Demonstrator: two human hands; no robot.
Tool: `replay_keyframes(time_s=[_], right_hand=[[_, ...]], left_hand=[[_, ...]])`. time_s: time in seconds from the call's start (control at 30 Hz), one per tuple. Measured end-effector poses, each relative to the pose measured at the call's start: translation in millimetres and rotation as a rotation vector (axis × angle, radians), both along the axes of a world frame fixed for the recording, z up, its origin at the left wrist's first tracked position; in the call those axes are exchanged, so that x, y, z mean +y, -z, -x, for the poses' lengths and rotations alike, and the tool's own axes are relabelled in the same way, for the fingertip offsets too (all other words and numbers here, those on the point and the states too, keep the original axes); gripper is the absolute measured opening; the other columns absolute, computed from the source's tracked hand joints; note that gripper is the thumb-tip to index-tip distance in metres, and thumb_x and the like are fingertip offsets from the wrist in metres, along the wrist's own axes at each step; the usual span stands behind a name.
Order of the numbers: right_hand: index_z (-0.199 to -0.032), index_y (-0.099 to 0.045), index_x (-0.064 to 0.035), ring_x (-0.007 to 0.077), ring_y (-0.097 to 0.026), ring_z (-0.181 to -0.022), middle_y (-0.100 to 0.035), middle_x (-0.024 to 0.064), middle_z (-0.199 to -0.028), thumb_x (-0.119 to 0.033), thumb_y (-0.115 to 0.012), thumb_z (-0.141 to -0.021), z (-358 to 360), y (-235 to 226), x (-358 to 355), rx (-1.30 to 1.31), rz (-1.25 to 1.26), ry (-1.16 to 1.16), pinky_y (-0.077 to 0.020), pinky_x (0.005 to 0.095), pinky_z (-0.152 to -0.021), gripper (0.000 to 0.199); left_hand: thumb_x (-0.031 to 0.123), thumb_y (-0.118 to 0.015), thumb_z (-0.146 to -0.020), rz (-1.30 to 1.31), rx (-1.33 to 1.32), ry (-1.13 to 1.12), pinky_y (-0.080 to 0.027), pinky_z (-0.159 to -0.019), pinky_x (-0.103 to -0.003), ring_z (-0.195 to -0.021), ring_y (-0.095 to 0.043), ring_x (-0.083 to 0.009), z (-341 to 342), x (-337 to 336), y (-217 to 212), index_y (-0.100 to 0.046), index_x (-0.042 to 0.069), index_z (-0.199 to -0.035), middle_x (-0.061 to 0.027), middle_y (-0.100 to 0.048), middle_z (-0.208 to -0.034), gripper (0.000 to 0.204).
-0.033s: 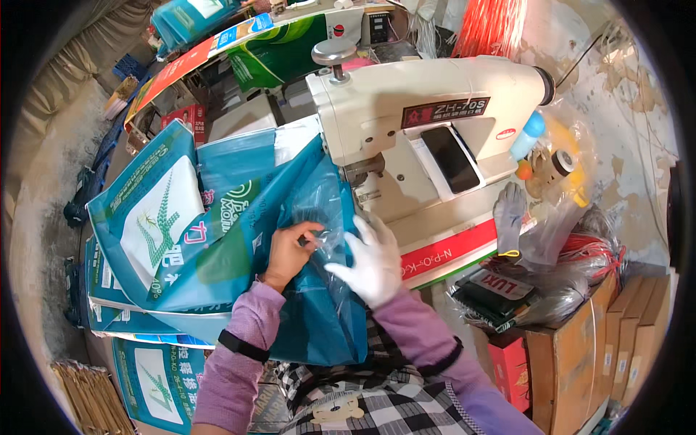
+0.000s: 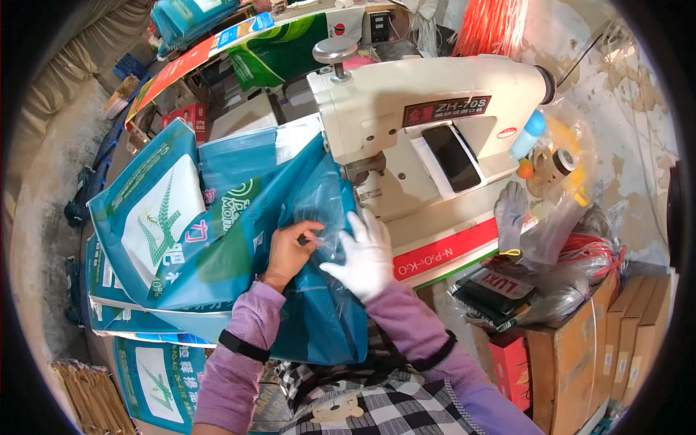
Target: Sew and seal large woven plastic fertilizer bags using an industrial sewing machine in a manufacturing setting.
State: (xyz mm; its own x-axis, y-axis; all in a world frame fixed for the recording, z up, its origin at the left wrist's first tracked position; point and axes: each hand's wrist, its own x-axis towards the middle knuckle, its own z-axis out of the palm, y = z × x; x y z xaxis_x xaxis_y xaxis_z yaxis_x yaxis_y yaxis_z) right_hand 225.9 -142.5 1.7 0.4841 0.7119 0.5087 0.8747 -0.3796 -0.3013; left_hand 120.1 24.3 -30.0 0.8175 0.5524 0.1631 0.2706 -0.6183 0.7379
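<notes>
A blue-green woven sack [image 2: 254, 217] with printed lettering lies folded under both my hands, its far edge close to the needle area of a cream sewing machine [image 2: 362, 101]. Clear plastic film [image 2: 330, 210] shows at the sack's mouth. My left hand [image 2: 293, 250] is bare, its thumb and fingers pinched together at the film. Beside it, my right hand [image 2: 365, 261] in a white glove spreads its fingers flat over the sack's right edge, holding nothing. Exactly how much film the left fingers grip is hidden.
A phone [image 2: 451, 158] rests on the machine's bed. A grey glove [image 2: 511, 214] hangs off the table's right side, above cardboard boxes [image 2: 573, 355] and bundled plastic. More blue sacks [image 2: 156, 384] are stacked at the lower left. Red strands [image 2: 493, 29] hang at the back.
My gloved right hand has shifted slightly left over the sack. My left hand and the sack stay about where they were.
</notes>
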Motion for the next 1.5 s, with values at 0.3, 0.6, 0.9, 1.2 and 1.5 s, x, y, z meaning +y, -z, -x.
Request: replay_keyframes(time_s=[0.3,0.6,0.9,1.2,1.5], right_hand=[[-0.080,-0.071,-0.0066,0.0341,-0.052,-0.121,-0.061,0.0104,-0.128,-0.011,-0.078,-0.075,10.4,21.4,-13.1,0.546,-0.510,-0.087,-0.0423,0.0472,-0.102,0.010],[-0.077,-0.071,-0.0112,0.0332,-0.045,-0.130,-0.057,0.0073,-0.134,-0.032,-0.076,-0.074,-24.2,0.7,8.3,0.076,0.045,-0.546,-0.0245,0.0627,-0.110,0.021],[-0.086,-0.068,-0.0071,0.0300,-0.053,-0.111,-0.063,0.0089,-0.106,-0.029,-0.074,-0.077,5.7,19.1,25.8,0.159,-0.156,-0.228,-0.0348,0.0561,-0.101,0.024],[-0.082,-0.071,-0.0095,0.0355,-0.048,-0.125,-0.059,0.0121,-0.125,-0.025,-0.076,-0.077,7.0,16.6,-5.0,0.196,-0.160,-0.184,-0.0296,0.0599,-0.105,0.017],[-0.075,-0.069,-0.0142,0.0193,-0.064,-0.103,-0.068,-0.0017,-0.091,-0.017,-0.068,-0.078,-47.7,0.9,17.8,-0.199,0.090,-0.888,-0.0279,0.0626,-0.110,0.004]], left_hand=[[-0.007,-0.066,-0.075,-0.147,0.046,0.006,-0.051,-0.062,-0.041,-0.069,-0.066,-0.0330,15.0,3.1,-2.4,-0.068,0.010,-0.106,-0.0166,-0.068,-0.084,0.036],[-0.009,-0.061,-0.073,-0.188,-0.021,0.038,-0.051,-0.063,-0.040,-0.069,-0.062,-0.0335,15.7,-0.9,-5.1,-0.069,0.009,-0.109,-0.0145,-0.061,-0.085,0.041],[-0.014,-0.059,-0.067,0.054,-0.122,-0.085,-0.042,-0.059,-0.023,-0.063,-0.053,-0.0096,15.5,4.0,1.2,-0.073,0.007,-0.101,-0.0047,-0.058,-0.076,0.042],[-0.016,-0.057,-0.067,-0.002,-0.165,-0.073,-0.043,-0.054,-0.029,-0.058,-0.055,-0.0182,15.3,3.6,5.2,-0.073,0.009,-0.097,-0.0092,-0.055,-0.073,0.042],[-0.011,-0.058,-0.064,-0.185,-0.031,0.112,-0.049,-0.075,-0.038,-0.084,-0.061,-0.0336,13.8,1.7,-8.4,-0.073,0.008,-0.103,-0.0134,-0.061,-0.088,0.045]])
